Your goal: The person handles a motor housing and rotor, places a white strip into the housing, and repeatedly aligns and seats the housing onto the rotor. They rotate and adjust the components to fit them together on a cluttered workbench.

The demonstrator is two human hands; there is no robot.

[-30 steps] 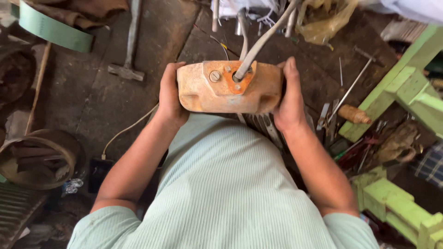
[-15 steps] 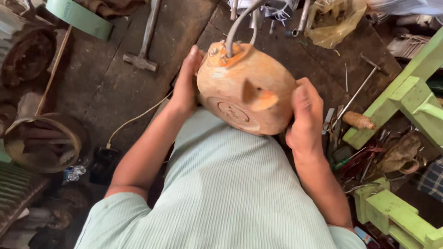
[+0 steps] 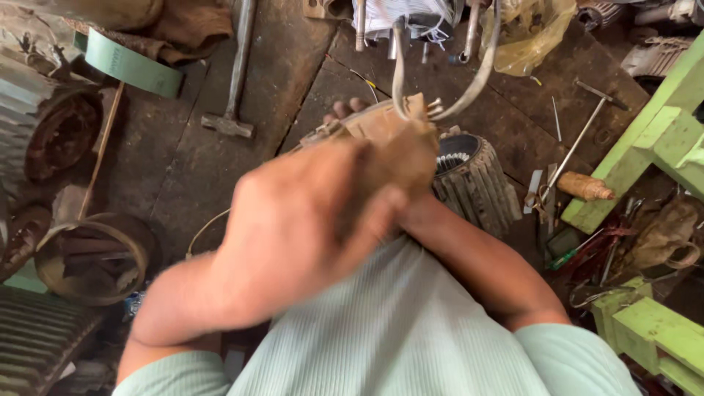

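I hold a worn orange-tan motor end cover [image 3: 392, 128] close to my chest, above my pale green shirt. A grey cable [image 3: 400, 73] loops up out of its top. My left hand [image 3: 308, 220], blurred with motion, lies across the near face of the cover and hides most of it. My right hand [image 3: 345, 108] reaches under and behind the cover; only its fingertips show at the far edge, and its forearm comes in from the lower right.
A ribbed grey motor body [image 3: 473, 183] stands on the floor just behind the cover. A hammer [image 3: 231, 73] lies at the upper left, a wooden-handled tool [image 3: 583, 187] and a green wooden frame [image 3: 660, 132] at the right, and a rusty ring [image 3: 95, 257] at the left.
The cover has been turned and tilted up. My left hand has swept from its left side across the front, and my right hand has slid from the right side to behind it.
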